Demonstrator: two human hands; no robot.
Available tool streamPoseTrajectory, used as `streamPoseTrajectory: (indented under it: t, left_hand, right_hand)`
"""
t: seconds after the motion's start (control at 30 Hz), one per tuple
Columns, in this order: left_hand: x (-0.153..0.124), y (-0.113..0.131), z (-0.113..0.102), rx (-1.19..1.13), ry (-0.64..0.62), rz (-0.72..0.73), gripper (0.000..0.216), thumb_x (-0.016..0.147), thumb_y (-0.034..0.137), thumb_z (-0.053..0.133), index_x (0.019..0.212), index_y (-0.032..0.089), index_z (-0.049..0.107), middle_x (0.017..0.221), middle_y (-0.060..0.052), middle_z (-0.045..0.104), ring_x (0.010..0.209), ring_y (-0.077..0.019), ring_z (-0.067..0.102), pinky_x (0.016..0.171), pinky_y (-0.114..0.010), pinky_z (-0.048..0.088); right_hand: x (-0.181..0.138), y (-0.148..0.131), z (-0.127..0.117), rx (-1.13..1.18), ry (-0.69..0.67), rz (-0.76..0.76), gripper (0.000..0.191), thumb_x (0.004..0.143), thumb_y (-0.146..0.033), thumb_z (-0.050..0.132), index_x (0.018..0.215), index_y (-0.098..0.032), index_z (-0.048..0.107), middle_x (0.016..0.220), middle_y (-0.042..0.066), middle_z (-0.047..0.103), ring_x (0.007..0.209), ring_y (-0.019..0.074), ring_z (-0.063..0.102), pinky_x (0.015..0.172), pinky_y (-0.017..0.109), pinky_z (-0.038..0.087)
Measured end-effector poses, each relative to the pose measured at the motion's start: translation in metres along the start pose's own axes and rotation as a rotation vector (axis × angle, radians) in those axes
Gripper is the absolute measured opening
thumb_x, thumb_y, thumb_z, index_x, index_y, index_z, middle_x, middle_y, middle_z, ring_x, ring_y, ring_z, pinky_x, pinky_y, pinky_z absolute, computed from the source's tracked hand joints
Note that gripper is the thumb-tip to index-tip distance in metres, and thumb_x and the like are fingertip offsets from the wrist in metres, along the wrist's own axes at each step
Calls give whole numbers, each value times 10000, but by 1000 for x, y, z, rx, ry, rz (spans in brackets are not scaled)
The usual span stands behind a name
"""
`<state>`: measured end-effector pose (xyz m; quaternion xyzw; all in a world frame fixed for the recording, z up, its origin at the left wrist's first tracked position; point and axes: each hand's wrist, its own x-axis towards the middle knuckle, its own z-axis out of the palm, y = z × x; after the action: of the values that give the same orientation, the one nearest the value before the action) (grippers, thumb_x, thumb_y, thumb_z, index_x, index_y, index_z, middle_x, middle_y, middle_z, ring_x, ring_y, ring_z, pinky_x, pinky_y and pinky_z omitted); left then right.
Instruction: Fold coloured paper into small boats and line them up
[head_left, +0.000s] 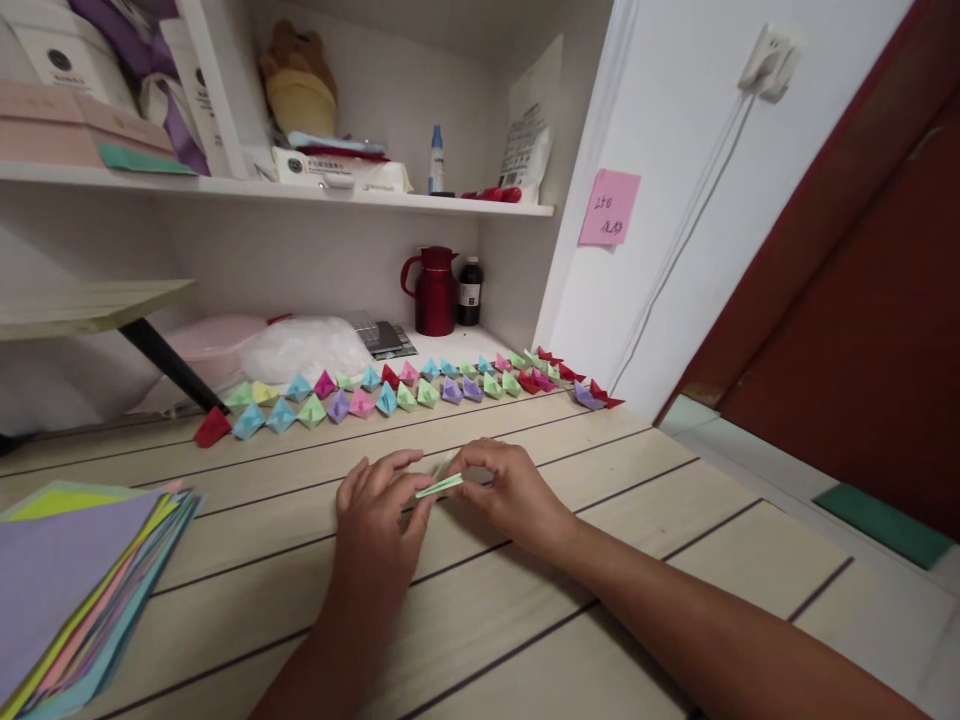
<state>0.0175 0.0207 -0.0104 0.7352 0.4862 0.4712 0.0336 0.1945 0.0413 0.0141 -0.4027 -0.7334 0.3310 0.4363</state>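
Observation:
A small piece of folded light green paper (439, 486) is held between both hands, just above the middle of the wooden table. My left hand (382, 505) pinches its left end between thumb and fingers. On the other side, my right hand (510, 490) grips the right end, thumb below and fingers curled over the top. The paper's layers stand slightly apart at the near edge; part of it is hidden behind the fingers. Beyond the hands, folded paper boats (386, 399) in several colours stand in rows along the table's back.
A stack of coloured paper sheets (75, 590) lies at the left on the slatted table (480, 640). Behind the boats are a plastic bag (304, 350), a red jug (435, 292) and a dark bottle (470, 292). A pink note (610, 208) sticks to the wall.

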Motion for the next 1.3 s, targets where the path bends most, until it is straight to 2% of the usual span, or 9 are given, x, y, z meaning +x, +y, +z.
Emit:
streamPoseTrajectory:
  t: [0.23, 0.33, 0.43, 0.53, 0.63, 0.8, 0.97, 1.1, 1.3]
  left_hand:
    - [-3, 9, 21, -641, -31, -494, 344, 712, 310, 708, 1019, 187, 612, 902, -61, 731, 879, -221, 685, 807, -351, 534]
    - [-3, 10, 28, -856, 15, -542, 374, 679, 295, 739, 1010, 168, 617, 935, -73, 741, 882, -205, 694, 806, -307, 537]
    - [-3, 12, 25, -810, 38, -555, 339, 706, 313, 724, 1004, 168, 650, 966, -74, 747, 891, -207, 694, 812, -301, 531]
    - [-3, 16, 16, -611, 6, -505, 231, 760, 334, 670, 935, 184, 694, 858, -31, 748, 829, -199, 689, 764, -283, 522]
    - [-3, 19, 9, -344, 53, -311, 131, 794, 307, 628, 843, 207, 697, 764, -1, 718, 752, -186, 667, 704, -277, 501]
    - [-1, 14, 3, 105, 109, 177, 152, 865, 184, 530, 851, 227, 675, 814, -10, 724, 802, -188, 659, 835, -355, 432]
    - [1, 11, -6, 300, 54, 314, 240, 895, 131, 454, 926, 240, 666, 847, -3, 737, 823, -172, 671, 963, -405, 359]
    - [2, 10, -9, 309, 71, 328, 203, 903, 144, 484, 985, 236, 646, 887, -8, 724, 852, -169, 668, 1006, -421, 329]
    - [3, 11, -3, 360, 226, 183, 497, 852, 308, 631, 1312, 213, 470, 1216, -159, 598, 1130, -293, 564, 970, -457, 382]
  right_hand:
    - [1, -6, 5, 877, 82, 396, 326, 523, -257, 881, 642, -166, 590, 633, -27, 622, 623, 115, 565, 654, 246, 444]
    - [-2, -7, 9, 1025, 68, 444, 333, 500, -216, 893, 643, -161, 597, 667, -15, 647, 649, 113, 584, 686, 243, 451]
    - [-3, -6, 13, 1065, 47, 454, 328, 498, -205, 894, 646, -156, 605, 679, -6, 658, 672, 121, 598, 742, 260, 459]
    - [-4, -2, 15, 1029, 10, 439, 307, 540, -219, 876, 655, -156, 598, 683, 1, 660, 672, 126, 596, 748, 274, 460]
    - [-2, 2, 11, 834, 24, 366, 267, 614, -259, 836, 745, -161, 625, 746, 15, 660, 700, 137, 594, 730, 283, 466]
    - [2, 2, -11, 121, 121, -104, 562, 723, -219, 759, 1240, -275, 547, 1109, 52, 610, 946, 189, 579, 864, 355, 464]
    - [-1, -4, -21, -456, 116, -435, 288, 842, -185, 641, 1116, -271, 619, 1170, 78, 599, 1097, 238, 532, 918, 392, 392]
    - [-1, -2, -14, -465, 76, -374, 100, 843, -135, 602, 805, -211, 657, 841, 43, 667, 838, 187, 577, 817, 342, 376]
    - [6, 17, -2, 143, 118, 108, 240, 733, -337, 716, 650, -177, 559, 612, -32, 537, 587, 121, 479, 578, 244, 364]
